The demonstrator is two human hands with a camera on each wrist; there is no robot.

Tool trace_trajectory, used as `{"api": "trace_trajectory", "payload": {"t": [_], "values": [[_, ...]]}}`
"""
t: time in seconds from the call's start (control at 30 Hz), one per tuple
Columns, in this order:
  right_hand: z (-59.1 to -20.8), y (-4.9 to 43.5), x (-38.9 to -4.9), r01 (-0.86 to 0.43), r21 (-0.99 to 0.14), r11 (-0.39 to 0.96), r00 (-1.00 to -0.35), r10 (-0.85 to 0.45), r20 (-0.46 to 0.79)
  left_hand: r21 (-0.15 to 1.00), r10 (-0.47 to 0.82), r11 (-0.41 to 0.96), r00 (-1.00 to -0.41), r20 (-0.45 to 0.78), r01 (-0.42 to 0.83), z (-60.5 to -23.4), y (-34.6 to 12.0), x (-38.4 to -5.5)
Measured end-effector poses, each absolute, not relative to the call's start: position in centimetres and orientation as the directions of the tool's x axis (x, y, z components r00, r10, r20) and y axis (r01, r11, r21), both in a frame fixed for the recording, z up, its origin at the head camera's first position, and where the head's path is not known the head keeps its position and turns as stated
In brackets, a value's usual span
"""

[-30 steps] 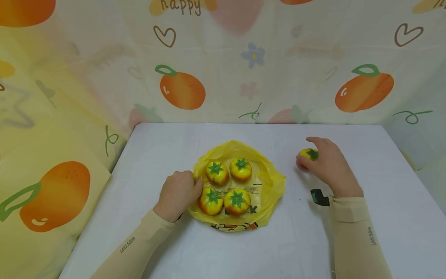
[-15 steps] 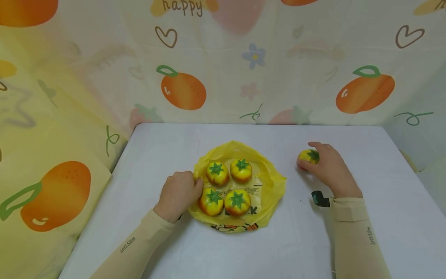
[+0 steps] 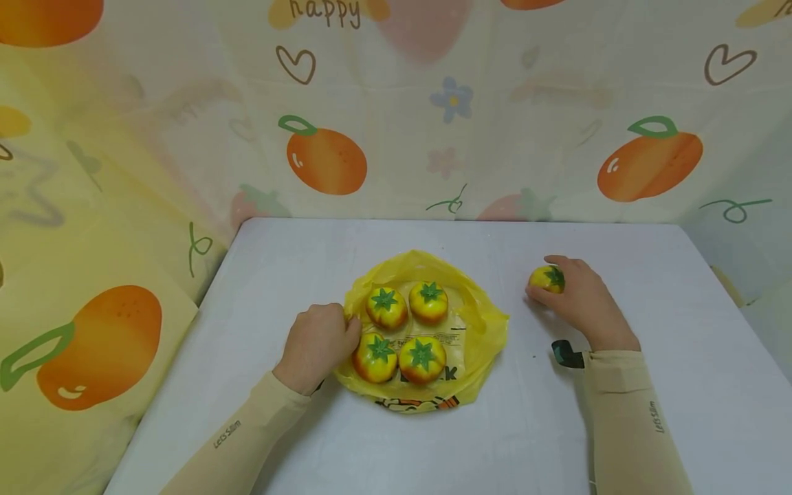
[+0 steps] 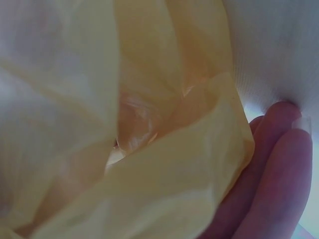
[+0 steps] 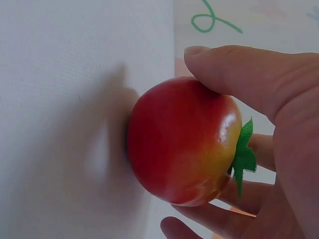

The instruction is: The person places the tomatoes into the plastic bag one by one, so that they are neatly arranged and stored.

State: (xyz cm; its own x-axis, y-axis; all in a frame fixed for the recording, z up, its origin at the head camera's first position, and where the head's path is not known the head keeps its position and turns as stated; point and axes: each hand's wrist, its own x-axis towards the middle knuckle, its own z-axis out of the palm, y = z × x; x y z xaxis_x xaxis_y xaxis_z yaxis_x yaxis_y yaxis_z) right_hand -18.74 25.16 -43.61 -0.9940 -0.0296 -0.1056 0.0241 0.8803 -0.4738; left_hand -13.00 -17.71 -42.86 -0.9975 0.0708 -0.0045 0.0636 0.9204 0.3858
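At the left rim of a yellow plastic bag (image 3: 485, 337), my left hand (image 3: 317, 344) pinches the bag's edge. Several round yellow-and-red toy tomatoes with green star-shaped leaves, among them a front one (image 3: 422, 359), lie in the bag's wide mouth. Yellow plastic (image 4: 169, 189) fills most of the left wrist view, beside curled fingers (image 4: 279, 179). To the right of the bag, my right hand (image 3: 584, 302) holds another toy tomato (image 5: 179, 144) between thumb and fingers. Its red underside sits close over the white tabletop, and its green leaves face the palm.
The white table (image 3: 495, 440) ends at a back edge against a fruit-printed curtain (image 3: 396, 137). More printed cloth (image 3: 111, 240) hangs along the left side. A small dark piece (image 3: 567, 353) sticks out from the right sleeve cuff.
My right hand has lowered slightly and its fingers have closed in around the toy tomato. The left hand and the bag have stayed in place.
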Motion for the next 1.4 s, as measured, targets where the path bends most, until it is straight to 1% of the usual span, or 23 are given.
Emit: {"api": "trace_trajectory", "payload": {"t": [0.4, 1.03, 1.4], "values": [[-43.96, 25.10, -18.93, -0.007, -0.469, 0.883, -0.993, -0.062, -0.102, 0.379, 0.071, 0.924, -0.997, -0.020, 0.058, -42.94, -17.71, -13.11], [-43.96, 24.84, -18.90, -0.011, -0.473, 0.881, -0.993, -0.065, -0.098, 0.375, 0.068, 0.925, -0.998, -0.016, 0.057, -42.86, -17.59, -13.16], [-43.78, 24.78, -18.68, 0.009, -0.470, 0.883, -0.991, -0.055, -0.122, 0.370, 0.065, 0.928, -0.998, -0.025, 0.051, -43.00, -17.67, -13.15]]}}
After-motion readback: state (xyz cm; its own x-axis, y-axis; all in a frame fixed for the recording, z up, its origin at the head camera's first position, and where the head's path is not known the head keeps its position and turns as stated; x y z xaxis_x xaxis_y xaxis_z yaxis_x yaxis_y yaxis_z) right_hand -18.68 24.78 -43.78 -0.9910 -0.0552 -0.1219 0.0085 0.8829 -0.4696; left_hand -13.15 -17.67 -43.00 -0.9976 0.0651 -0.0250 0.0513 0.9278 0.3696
